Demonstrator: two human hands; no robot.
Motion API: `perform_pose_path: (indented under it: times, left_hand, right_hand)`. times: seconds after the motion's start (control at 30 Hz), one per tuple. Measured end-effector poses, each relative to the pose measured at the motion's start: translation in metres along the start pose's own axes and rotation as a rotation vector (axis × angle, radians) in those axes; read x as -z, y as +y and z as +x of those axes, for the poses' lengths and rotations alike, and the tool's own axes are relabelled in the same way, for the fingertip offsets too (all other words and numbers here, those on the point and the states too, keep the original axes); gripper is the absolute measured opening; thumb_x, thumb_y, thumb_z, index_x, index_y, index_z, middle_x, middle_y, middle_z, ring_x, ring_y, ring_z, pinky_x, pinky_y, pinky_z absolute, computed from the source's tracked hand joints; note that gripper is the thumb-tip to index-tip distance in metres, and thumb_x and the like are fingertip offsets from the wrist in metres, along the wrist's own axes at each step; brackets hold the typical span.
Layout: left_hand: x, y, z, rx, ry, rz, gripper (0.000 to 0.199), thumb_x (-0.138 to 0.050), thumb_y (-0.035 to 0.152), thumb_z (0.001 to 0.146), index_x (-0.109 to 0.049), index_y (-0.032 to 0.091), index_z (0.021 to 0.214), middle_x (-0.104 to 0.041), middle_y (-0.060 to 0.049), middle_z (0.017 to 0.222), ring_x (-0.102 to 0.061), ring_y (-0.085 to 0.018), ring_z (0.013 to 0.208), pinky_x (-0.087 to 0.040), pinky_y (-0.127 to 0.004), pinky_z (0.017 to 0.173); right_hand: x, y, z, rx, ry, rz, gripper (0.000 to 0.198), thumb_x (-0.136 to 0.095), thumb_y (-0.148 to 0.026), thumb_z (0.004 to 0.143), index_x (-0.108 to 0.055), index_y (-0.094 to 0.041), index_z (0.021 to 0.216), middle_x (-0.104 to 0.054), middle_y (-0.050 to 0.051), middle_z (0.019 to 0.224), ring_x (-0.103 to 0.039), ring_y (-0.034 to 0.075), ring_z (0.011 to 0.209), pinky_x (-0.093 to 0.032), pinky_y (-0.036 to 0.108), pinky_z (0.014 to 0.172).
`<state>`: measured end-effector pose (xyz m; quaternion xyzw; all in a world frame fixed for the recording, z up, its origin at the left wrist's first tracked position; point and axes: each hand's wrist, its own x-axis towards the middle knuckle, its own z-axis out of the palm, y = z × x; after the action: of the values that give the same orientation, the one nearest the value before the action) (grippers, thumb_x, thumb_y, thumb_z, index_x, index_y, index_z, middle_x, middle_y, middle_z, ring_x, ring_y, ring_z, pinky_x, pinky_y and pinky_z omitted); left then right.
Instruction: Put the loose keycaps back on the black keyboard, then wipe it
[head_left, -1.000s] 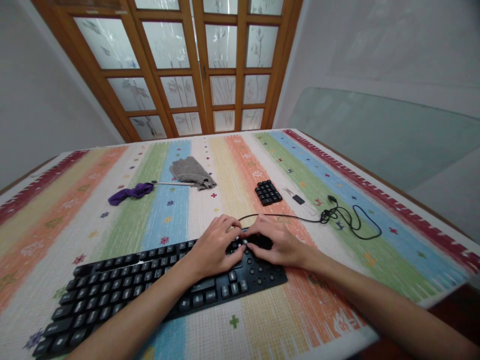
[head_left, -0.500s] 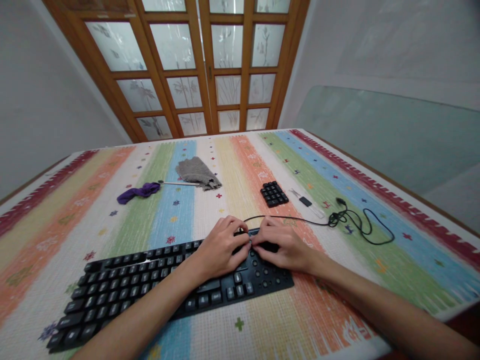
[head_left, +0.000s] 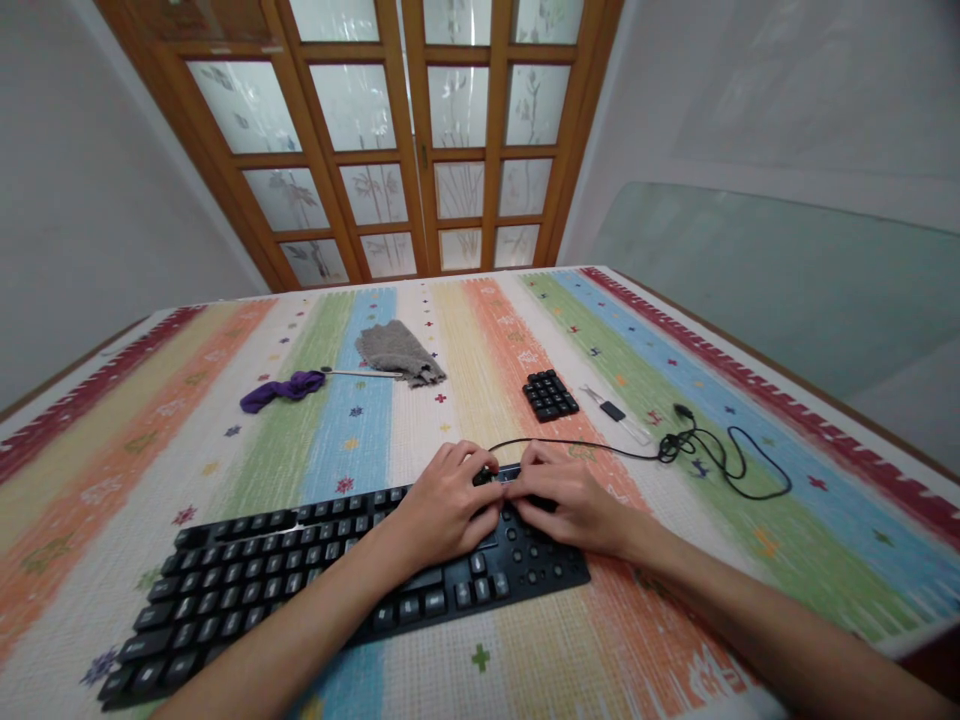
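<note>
A black keyboard (head_left: 300, 570) lies at a slant in front of me, and its number-pad end on the right shows bare switches (head_left: 536, 560) without keycaps. Over the upper right part of it, my left hand (head_left: 457, 500) and my right hand (head_left: 559, 495) meet, fingertips pinched close together. Whatever sits between those fingertips is hidden or too small to make out. Beyond the right hand, a block of loose black keycaps (head_left: 551, 396) rests on the cloth. Beside the keycaps lies a small tool with a black middle and clear handle, possibly a keycap puller (head_left: 613, 410).
The keyboard's black cable (head_left: 705, 445) runs right and ends in a loose tangle. Farther back lie a grey cloth (head_left: 397, 350), a thin stick (head_left: 364, 373) partly under it, and a purple cloth (head_left: 281, 390). A striped tablecloth (head_left: 420, 410) covers the table.
The whole view has shifted slightly, so everything appears a little lower. Both hands stay at the same spot on the keyboard, with fingertips still together.
</note>
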<state>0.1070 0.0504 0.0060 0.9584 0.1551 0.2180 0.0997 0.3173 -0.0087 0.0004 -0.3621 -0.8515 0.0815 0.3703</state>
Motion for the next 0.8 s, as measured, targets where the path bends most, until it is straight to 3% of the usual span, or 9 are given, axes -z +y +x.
perform_pose_path:
  times: [0.2, 0.5, 0.7, 0.8]
  left_hand:
    - [-0.003, -0.002, 0.0, -0.02, 0.026, 0.004, 0.007, -0.062, 0.018, 0.09, -0.067, 0.018, 0.093, -0.062, -0.009, 0.11, -0.052, -0.026, 0.103, -0.046, -0.042, 0.09]
    - [-0.003, 0.001, 0.002, 0.01, 0.059, -0.064, 0.011, -0.054, 0.018, 0.093, -0.064, 0.017, 0.095, -0.061, -0.01, 0.105, -0.054, -0.025, 0.1, -0.048, -0.041, 0.089]
    - [-0.002, -0.002, 0.003, 0.059, 0.086, -0.21, 0.007, -0.058, 0.02, 0.092, -0.064, 0.017, 0.091, -0.064, -0.009, 0.102, -0.057, -0.023, 0.1, -0.049, -0.04, 0.09]
    - [-0.002, -0.004, 0.003, 0.068, 0.108, -0.261, 0.007, -0.059, 0.02, 0.091, -0.065, 0.017, 0.09, -0.065, -0.009, 0.102, -0.057, -0.023, 0.101, -0.049, -0.04, 0.092]
  right_hand:
    - [-0.002, -0.001, 0.0, 0.027, -0.012, -0.049, 0.019, -0.052, -0.01, 0.092, -0.068, -0.016, 0.085, -0.063, 0.005, 0.074, -0.052, 0.019, 0.076, -0.046, 0.031, 0.065]
    - [0.003, 0.003, 0.001, -0.031, 0.001, 0.025, 0.015, -0.057, -0.011, 0.09, -0.07, -0.018, 0.093, -0.067, 0.004, 0.078, -0.056, 0.018, 0.078, -0.049, 0.031, 0.068]
    - [0.023, 0.038, 0.008, -0.2, 0.226, -0.137, 0.011, -0.06, -0.016, 0.09, -0.07, -0.02, 0.088, -0.069, 0.005, 0.08, -0.059, 0.02, 0.08, -0.049, 0.035, 0.072]
    - [0.039, 0.066, 0.02, -0.257, 0.178, -0.26, 0.011, -0.061, -0.02, 0.088, -0.072, -0.021, 0.086, -0.074, 0.005, 0.087, -0.061, 0.022, 0.087, -0.048, 0.038, 0.082]
